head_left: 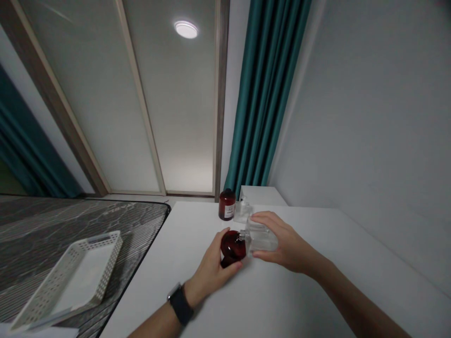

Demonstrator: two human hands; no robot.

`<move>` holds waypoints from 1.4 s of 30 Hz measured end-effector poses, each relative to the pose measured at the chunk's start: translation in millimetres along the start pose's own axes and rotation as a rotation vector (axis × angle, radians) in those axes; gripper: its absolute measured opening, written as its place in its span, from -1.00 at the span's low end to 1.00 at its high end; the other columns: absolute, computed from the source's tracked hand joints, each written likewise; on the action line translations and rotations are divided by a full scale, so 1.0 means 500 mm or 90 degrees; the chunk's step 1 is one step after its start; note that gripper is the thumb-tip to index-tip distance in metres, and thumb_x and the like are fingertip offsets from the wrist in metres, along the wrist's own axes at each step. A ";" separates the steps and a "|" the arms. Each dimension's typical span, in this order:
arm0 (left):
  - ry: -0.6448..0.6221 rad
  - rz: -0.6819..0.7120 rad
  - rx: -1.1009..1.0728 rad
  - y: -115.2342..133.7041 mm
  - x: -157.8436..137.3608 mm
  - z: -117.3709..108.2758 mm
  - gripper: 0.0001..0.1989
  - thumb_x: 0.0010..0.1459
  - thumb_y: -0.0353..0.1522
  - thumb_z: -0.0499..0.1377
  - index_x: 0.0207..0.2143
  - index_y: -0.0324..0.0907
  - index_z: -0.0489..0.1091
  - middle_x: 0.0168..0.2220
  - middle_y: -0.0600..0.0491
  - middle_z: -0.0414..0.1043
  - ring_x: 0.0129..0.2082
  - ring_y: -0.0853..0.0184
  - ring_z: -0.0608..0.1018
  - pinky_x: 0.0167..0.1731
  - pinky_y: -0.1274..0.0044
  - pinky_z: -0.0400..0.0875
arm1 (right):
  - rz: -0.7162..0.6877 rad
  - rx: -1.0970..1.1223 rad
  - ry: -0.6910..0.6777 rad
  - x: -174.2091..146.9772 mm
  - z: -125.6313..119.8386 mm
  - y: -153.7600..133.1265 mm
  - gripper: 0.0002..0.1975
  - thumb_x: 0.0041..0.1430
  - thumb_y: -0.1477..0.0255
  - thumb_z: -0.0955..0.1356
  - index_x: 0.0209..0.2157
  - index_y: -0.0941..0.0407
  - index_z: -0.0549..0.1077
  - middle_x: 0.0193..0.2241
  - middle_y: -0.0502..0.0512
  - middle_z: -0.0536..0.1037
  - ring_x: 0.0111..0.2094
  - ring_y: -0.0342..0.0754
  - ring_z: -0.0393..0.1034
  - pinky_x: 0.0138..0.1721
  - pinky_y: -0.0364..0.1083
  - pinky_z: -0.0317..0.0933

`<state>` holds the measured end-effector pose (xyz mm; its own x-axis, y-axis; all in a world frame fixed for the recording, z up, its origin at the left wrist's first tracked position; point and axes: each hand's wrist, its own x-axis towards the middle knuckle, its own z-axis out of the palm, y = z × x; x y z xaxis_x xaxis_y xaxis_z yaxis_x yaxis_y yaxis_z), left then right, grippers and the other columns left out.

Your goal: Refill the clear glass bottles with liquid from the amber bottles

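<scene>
My left hand is wrapped round a dark red-brown glass bottle, held low over the white table. In my right hand is a clear glass bottle, tilted on its side with its threaded neck pointing left. That neck meets the mouth of the brown bottle; I cannot tell whether liquid passes between them. Behind them stand a second brown bottle with a dark cap and a white label, and another clear bottle beside it.
A white perforated basket sits at the left on a dark grey marbled surface. A white box-like piece stands beyond the table's far edge. Teal curtains and a grey wall rise behind.
</scene>
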<state>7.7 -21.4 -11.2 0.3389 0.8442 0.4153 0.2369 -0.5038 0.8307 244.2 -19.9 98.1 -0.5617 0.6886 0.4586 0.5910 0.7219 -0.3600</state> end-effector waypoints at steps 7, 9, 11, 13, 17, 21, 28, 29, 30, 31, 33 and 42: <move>-0.005 0.002 -0.001 -0.001 0.000 -0.001 -0.24 0.11 -0.34 0.28 0.29 -0.19 0.01 0.24 -0.21 0.23 0.23 0.02 0.34 0.26 0.14 0.18 | 0.004 0.002 0.001 0.000 0.001 0.001 -0.35 0.03 0.37 0.53 0.13 0.11 0.32 0.09 0.31 0.44 0.14 0.17 0.35 0.18 0.18 0.29; -0.003 0.000 0.002 0.000 0.000 0.000 -0.24 0.10 -0.36 0.28 0.29 -0.19 0.02 0.24 -0.20 0.23 0.23 0.01 0.34 0.26 0.14 0.19 | 0.008 0.006 -0.001 0.000 0.000 -0.001 -0.36 0.03 0.37 0.52 0.14 0.09 0.33 0.09 0.29 0.44 0.14 0.16 0.35 0.18 0.18 0.29; -0.001 -0.004 0.007 0.001 -0.001 0.000 -0.24 0.10 -0.37 0.28 0.29 -0.18 0.03 0.24 -0.18 0.24 0.22 0.02 0.35 0.26 0.14 0.19 | 0.012 0.009 -0.001 0.001 -0.001 -0.003 -0.36 0.03 0.38 0.52 0.14 0.09 0.33 0.09 0.29 0.44 0.14 0.16 0.35 0.18 0.18 0.29; 0.000 -0.005 0.009 0.004 -0.001 0.000 -0.24 0.09 -0.38 0.28 0.29 -0.18 0.03 0.24 -0.18 0.25 0.22 0.02 0.36 0.25 0.14 0.20 | 0.014 0.011 0.000 0.001 -0.001 -0.003 -0.36 0.02 0.38 0.52 0.14 0.09 0.33 0.10 0.29 0.44 0.14 0.17 0.35 0.17 0.18 0.29; 0.002 -0.007 0.010 0.007 -0.001 -0.001 -0.24 0.09 -0.37 0.29 0.28 -0.20 0.03 0.23 -0.20 0.26 0.21 0.02 0.37 0.25 0.15 0.22 | 0.016 0.016 -0.002 0.001 -0.002 -0.001 -0.36 0.03 0.36 0.52 0.15 0.06 0.33 0.10 0.27 0.44 0.14 0.18 0.35 0.17 0.19 0.29; 0.000 -0.011 0.017 0.008 0.000 0.000 -0.24 0.10 -0.36 0.29 0.29 -0.19 0.02 0.23 -0.18 0.26 0.21 0.04 0.37 0.25 0.18 0.22 | 0.022 0.017 -0.005 0.001 -0.003 -0.002 -0.36 0.03 0.37 0.52 0.15 0.06 0.33 0.11 0.28 0.42 0.16 0.18 0.33 0.19 0.19 0.27; -0.001 -0.003 0.012 0.009 0.000 -0.002 -0.26 0.12 -0.32 0.28 0.28 -0.20 0.02 0.23 -0.20 0.26 0.21 0.03 0.37 0.24 0.16 0.22 | 0.057 0.020 -0.017 -0.002 -0.002 -0.003 -0.34 0.03 0.37 0.52 0.16 0.06 0.32 0.15 0.27 0.34 0.20 0.17 0.29 0.22 0.20 0.23; -0.001 -0.005 0.012 0.010 0.000 -0.002 -0.25 0.12 -0.32 0.28 0.28 -0.20 0.02 0.23 -0.20 0.26 0.21 0.03 0.37 0.24 0.16 0.22 | 0.057 0.022 -0.016 -0.002 -0.002 -0.003 -0.34 0.03 0.37 0.52 0.16 0.05 0.32 0.15 0.27 0.33 0.20 0.18 0.29 0.22 0.20 0.23; -0.001 -0.007 0.012 0.011 0.000 -0.002 -0.25 0.12 -0.33 0.28 0.28 -0.20 0.02 0.23 -0.20 0.26 0.21 0.03 0.37 0.24 0.16 0.22 | 0.056 0.024 -0.013 -0.003 -0.001 -0.003 -0.34 0.03 0.37 0.52 0.16 0.04 0.32 0.15 0.27 0.33 0.20 0.18 0.29 0.22 0.20 0.23; 0.000 -0.009 0.011 0.012 0.000 -0.002 -0.25 0.11 -0.33 0.29 0.28 -0.20 0.03 0.23 -0.20 0.26 0.21 0.02 0.37 0.24 0.16 0.22 | 0.055 0.025 -0.009 -0.003 -0.001 -0.003 -0.34 0.03 0.37 0.53 0.16 0.04 0.33 0.15 0.26 0.33 0.20 0.18 0.30 0.22 0.20 0.24; 0.001 -0.012 0.010 0.013 0.000 -0.002 -0.25 0.11 -0.34 0.29 0.28 -0.19 0.04 0.22 -0.19 0.27 0.21 0.02 0.38 0.24 0.16 0.23 | 0.054 0.026 -0.003 -0.004 0.000 -0.003 -0.33 0.02 0.37 0.53 0.17 0.02 0.33 0.14 0.26 0.32 0.19 0.18 0.30 0.22 0.20 0.25; 0.010 -0.004 0.016 0.007 0.000 0.000 -0.25 0.09 -0.35 0.30 0.28 -0.19 0.06 0.22 -0.18 0.27 0.20 0.02 0.38 0.24 0.18 0.24 | 0.043 0.029 0.013 -0.006 0.005 0.003 -0.33 0.02 0.36 0.53 0.18 0.01 0.34 0.10 0.23 0.33 0.16 0.18 0.34 0.19 0.18 0.29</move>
<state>8.6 -23.0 -8.2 0.3231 0.8498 0.4166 0.2611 -0.5031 0.8238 245.3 -20.7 94.4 -0.5092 0.7348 0.4481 0.6004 0.6764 -0.4267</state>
